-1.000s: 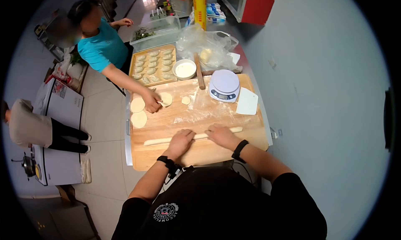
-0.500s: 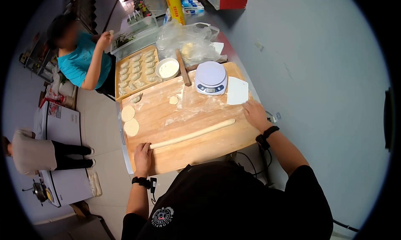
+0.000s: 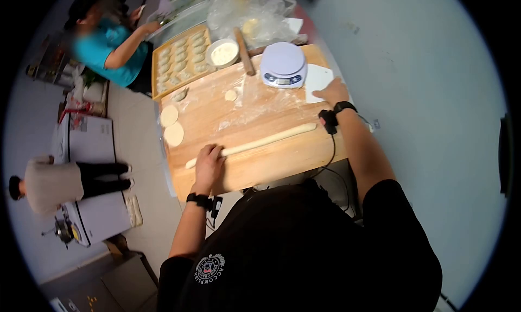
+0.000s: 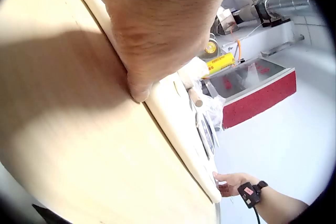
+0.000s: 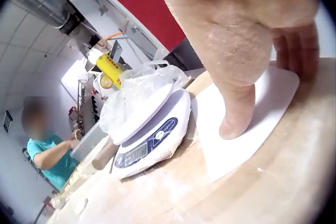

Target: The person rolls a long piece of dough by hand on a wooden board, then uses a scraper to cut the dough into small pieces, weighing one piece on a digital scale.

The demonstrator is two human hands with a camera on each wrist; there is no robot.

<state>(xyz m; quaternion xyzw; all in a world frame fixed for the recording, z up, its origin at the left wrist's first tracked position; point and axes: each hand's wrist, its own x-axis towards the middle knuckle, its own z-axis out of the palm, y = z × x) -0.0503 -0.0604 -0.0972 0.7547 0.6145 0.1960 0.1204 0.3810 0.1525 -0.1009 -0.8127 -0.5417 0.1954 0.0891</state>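
Resting palm-down across the dough rope [image 3: 271, 138], the left hand [image 3: 209, 164] covers the rope near its left end, with the fingers extended and relaxed and none of them wrapped round the dough. The rope lies diagonally on the wooden board [image 3: 282, 163], running from the near left corner up toward the right edge. The right hand [image 3: 332, 92] is well apart from the rope at the board's far right corner. Its thumb [image 5: 236, 113] and fingertips press down on the white scraper [image 3: 316, 74], which lies flat, and no digit curls under it. The kitchen scale [image 3: 282, 65] stands just beside the scraper, to its left. Two round wrappers [image 3: 169, 115] lie at the board's left edge. The flour bowl [image 3: 224, 53], the rolling pin [image 3: 247, 49] and the dumpling tray [image 3: 156, 68] occupy the far side.
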